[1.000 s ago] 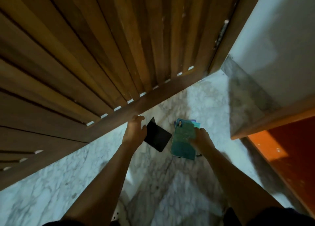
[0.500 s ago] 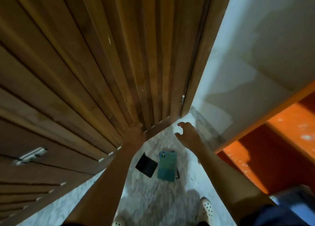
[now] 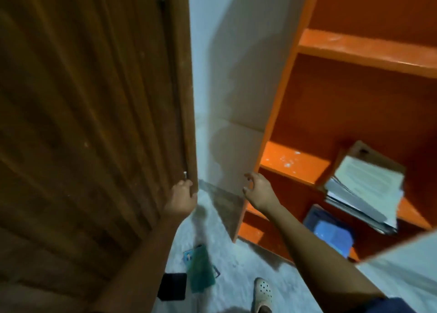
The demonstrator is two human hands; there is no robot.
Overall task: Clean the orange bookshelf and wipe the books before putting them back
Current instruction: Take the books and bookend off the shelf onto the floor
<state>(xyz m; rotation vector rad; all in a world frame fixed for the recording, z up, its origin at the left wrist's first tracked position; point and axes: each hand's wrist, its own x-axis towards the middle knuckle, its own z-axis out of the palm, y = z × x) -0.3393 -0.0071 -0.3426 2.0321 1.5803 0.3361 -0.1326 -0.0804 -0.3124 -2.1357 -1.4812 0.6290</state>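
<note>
The orange bookshelf (image 3: 293, 161) stands at the right, with dusty white specks on its boards. A stack of pale papers and folders (image 3: 364, 189) leans on its middle shelf, and a blue book (image 3: 331, 232) lies on the shelf below. On the marble floor lie a green book (image 3: 201, 267) over other thin books and a black book (image 3: 172, 286). My left hand (image 3: 182, 199) rests against the edge of the wooden door. My right hand (image 3: 257, 189) hovers with loosely curled fingers, holding nothing, beside the bookshelf's left side panel.
A slatted wooden door (image 3: 94, 123) fills the left. A pale wall (image 3: 227, 88) runs between door and shelf. My foot in a white perforated clog (image 3: 262, 293) stands on the marble floor (image 3: 236, 260). A pale surface (image 3: 402, 272) cuts in at lower right.
The view has risen from the floor, bringing the bookshelf into sight. My right hand left the green book on the floor and lifted toward the shelf. My left hand moved up the door edge.
</note>
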